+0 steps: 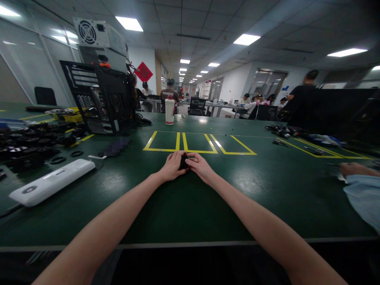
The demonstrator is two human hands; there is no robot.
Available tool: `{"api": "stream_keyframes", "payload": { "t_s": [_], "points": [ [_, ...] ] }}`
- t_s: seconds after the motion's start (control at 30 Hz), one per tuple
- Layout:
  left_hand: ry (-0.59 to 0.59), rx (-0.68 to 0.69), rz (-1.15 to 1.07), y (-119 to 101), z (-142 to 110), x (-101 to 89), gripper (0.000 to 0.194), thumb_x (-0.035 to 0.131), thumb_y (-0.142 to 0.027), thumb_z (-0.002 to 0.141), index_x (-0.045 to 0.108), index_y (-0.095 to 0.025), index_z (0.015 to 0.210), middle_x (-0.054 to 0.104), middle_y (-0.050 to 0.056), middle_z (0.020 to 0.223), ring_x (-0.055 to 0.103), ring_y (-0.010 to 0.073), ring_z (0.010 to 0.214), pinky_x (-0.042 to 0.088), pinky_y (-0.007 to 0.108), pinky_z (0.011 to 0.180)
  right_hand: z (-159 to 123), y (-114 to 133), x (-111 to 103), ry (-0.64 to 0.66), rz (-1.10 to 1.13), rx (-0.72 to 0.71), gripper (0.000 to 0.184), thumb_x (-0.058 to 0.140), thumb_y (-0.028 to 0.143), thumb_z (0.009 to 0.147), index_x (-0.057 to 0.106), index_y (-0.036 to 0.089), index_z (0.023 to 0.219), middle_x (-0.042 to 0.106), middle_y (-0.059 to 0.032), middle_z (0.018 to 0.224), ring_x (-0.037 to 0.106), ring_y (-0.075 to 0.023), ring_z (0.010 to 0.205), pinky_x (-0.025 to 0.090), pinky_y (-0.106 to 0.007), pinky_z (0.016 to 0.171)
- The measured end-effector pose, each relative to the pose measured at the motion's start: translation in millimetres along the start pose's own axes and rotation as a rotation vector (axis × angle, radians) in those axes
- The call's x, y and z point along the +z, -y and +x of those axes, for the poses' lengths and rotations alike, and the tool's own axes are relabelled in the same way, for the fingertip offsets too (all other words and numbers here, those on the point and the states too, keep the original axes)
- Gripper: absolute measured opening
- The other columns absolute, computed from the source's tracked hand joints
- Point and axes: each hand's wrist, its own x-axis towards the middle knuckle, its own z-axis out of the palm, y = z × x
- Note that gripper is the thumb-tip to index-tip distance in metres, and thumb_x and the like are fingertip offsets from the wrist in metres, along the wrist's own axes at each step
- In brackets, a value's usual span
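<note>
Between my two hands is a small black object (183,161), mostly hidden by my fingers, so its kind does not show. My left hand (172,165) is closed around its left side. From the right, the fingers of my right hand (199,165) pinch its near edge. Both hands are low over the green tabletop (190,206), just on the near side of the yellow tape outlines (198,151).
A white power strip (53,182) lies at the left, with black fans (38,142) behind it. An open computer case (103,97) carries power supplies (101,37). A cup (170,111) stands farther back. Another person's sleeve (360,198) and hand (356,169) reach in at right, near cables (285,130).
</note>
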Motion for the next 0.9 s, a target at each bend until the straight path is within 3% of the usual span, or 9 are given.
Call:
{"api": "stream_keyframes", "payload": {
  "t_s": [0.2, 0.37, 0.6, 0.9],
  "points": [
    [0.009, -0.002, -0.01, -1.2, -0.5, -1.7, 0.056, 0.054, -0.03, 0.071, 0.026, -0.02, 0.118, 0.04, 0.009, 0.116, 0.038, 0.0232, 0.111, 0.026, 0.043, 0.096, 1.7, 2.2, -2.3, 0.031, -0.053, 0.053, 0.034, 0.062, 0.027, 0.065, 0.054, 0.022, 0.098, 0.054, -0.0029, 0.097, 0.049, -0.0166, 0.095, 0.038, -0.034, 0.085],
    [0.006, 0.002, -0.008, -1.8, -0.7, -2.0, 0.056, 0.054, -0.03, 0.071, 0.026, -0.02, 0.118, 0.04, 0.009, 0.117, 0.037, 0.0232, 0.112, 0.026, 0.043, 0.096, 1.6, 1.7, -5.9, 0.078, -0.067, 0.017, 0.04, 0.066, 0.025, 0.061, 0.051, 0.022, 0.097, 0.056, -0.0017, 0.091, 0.051, -0.0157, 0.091, 0.04, -0.035, 0.083],
    [0.0, 0.001, 0.006, -1.0, 0.4, -0.2, 0.056, 0.054, -0.028, 0.07, 0.026, -0.019, 0.117, 0.04, 0.009, 0.116, 0.038, 0.0228, 0.111, 0.027, 0.042, 0.094, 3.4, -2.1, -4.4, 0.015, -0.032, -0.001, 0.033, 0.064, 0.033, 0.064, 0.051, 0.022, 0.092, 0.057, -0.0003, 0.083, 0.055, -0.0145, 0.082, 0.041, -0.034, 0.079],
    [0.003, 0.0, 0.001, -1.1, -0.3, -0.9, 0.056, 0.054, -0.028, 0.07, 0.026, -0.02, 0.118, 0.04, 0.009, 0.117, 0.037, 0.023, 0.112, 0.026, 0.042, 0.095, 2.7, 4.0, -3.9, 0.055, -0.018, 0.051, 0.033, 0.065, 0.025, 0.063, 0.054, 0.02, 0.094, 0.056, -0.0034, 0.096, 0.052, -0.015, 0.09, 0.039, -0.034, 0.084]
  ]
}}
